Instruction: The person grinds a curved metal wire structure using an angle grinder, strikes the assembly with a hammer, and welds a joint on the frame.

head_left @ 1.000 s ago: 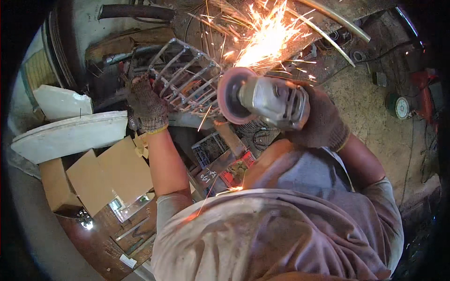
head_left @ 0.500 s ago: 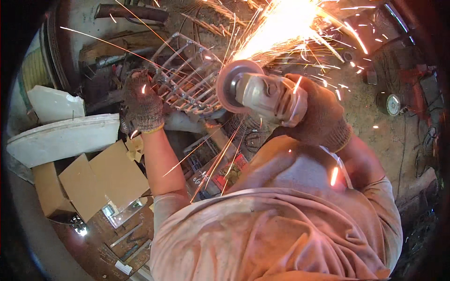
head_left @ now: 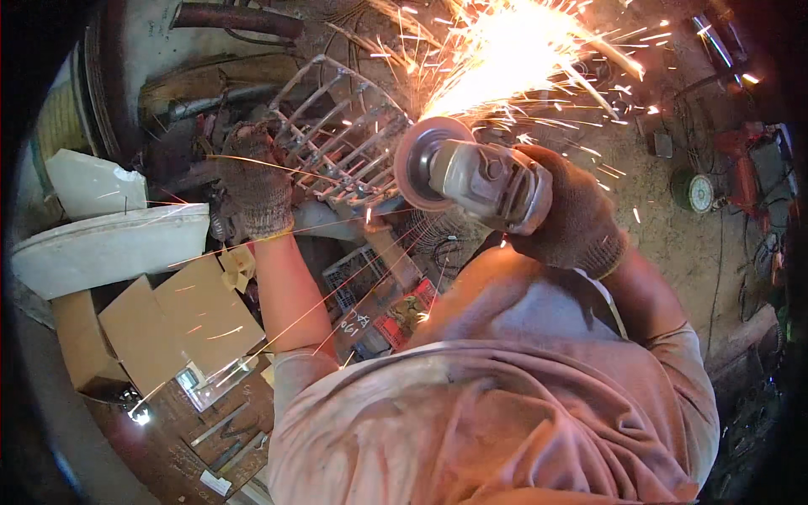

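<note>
My right hand (head_left: 581,215), in a dark knitted glove, is wrapped round the body of an angle grinder (head_left: 492,181). The grinder's round disc (head_left: 412,164) meets the right edge of a welded metal bar grate (head_left: 318,158); the exact contact point is hidden behind the disc. A bright fan of sparks (head_left: 513,55) sprays away from me beyond the disc. At the grate's left side is my gloved left hand (head_left: 257,189), closed on its edge, with the fingertips partly lost in shadow. The grate is tilted, its bars crossing in curved rows.
White curved panels (head_left: 109,251) and an opened cardboard box (head_left: 202,311) lie at the left. A dark pipe (head_left: 240,18) is at the far left. On the right are a round dial (head_left: 700,193) and a red machine (head_left: 742,172). A small bright lamp (head_left: 140,415) shines low at left.
The grinder has shifted slightly right and down, its disc still at the grate's edge. The spark spray has changed shape, with more stray sparks crossing at left. My left hand stays on the grate.
</note>
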`<state>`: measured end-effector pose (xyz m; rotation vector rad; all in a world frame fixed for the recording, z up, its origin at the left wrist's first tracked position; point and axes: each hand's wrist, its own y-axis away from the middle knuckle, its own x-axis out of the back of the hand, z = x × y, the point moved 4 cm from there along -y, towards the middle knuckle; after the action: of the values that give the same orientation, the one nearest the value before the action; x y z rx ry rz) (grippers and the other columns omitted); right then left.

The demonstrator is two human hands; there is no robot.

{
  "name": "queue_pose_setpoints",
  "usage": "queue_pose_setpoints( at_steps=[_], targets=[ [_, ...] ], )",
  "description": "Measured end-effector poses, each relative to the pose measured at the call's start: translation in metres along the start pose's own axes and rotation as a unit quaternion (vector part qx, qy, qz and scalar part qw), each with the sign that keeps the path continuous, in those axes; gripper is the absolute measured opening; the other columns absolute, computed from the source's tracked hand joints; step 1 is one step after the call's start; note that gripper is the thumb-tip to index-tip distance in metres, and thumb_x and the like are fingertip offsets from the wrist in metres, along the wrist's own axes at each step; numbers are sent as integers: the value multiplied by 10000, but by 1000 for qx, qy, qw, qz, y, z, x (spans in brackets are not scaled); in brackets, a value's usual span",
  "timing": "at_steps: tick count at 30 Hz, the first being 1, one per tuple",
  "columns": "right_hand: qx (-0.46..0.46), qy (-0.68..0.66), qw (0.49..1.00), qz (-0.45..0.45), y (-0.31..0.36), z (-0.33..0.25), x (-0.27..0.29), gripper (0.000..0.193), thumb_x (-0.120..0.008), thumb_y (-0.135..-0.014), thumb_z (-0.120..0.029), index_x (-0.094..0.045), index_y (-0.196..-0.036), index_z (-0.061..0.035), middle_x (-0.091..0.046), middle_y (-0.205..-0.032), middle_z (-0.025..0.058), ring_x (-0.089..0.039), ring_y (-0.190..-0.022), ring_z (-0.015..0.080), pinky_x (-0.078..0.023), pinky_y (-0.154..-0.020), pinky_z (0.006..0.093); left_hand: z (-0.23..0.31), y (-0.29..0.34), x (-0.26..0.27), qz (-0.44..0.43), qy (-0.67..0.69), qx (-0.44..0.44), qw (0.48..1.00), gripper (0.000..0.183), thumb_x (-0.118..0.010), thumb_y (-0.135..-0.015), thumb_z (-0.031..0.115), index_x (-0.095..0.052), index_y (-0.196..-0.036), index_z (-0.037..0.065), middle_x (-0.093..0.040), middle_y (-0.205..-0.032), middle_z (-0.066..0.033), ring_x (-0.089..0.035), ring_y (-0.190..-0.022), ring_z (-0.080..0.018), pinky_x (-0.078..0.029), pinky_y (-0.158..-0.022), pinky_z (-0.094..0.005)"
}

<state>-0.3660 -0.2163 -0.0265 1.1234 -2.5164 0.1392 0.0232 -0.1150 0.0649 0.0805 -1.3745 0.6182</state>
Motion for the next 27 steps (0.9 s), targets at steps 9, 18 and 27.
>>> queue_pose_setpoints(
  at_steps=[9,18,27],
  targets=[
    [-54,-16,998,-36,-8,8,-2,880,-917,-577,-323,-499,-1308,-66,-688,-1107,152,-689,-1019,328,-560,-881,413,23,4,4,30,-134,-68,988,229,-540,-973,214,-655,-1038,28,-660,-855,-108,-685,-741,-249,-573,-607,-373],
    [-6,-37,999,-22,-9,3,6,715,-860,-673,-302,-544,-1274,-80,-685,-1097,152,-698,-995,321,-570,-868,395,5,19,-3,73,186,141,970,423,-635,-938,474,-603,-916,52,-596,-846,-64,-598,-739,-193,-500,-658,-350],
    [23,-18,1000,2,-8,7,3,730,-848,-691,-337,-520,-1291,-80,-682,-1089,160,-698,-981,336,-569,-863,406,-13,18,-6,83,200,34,976,435,-537,-998,473,-622,-895,59,-634,-877,-49,-633,-773,-183,-491,-593,-330]
  ],
)
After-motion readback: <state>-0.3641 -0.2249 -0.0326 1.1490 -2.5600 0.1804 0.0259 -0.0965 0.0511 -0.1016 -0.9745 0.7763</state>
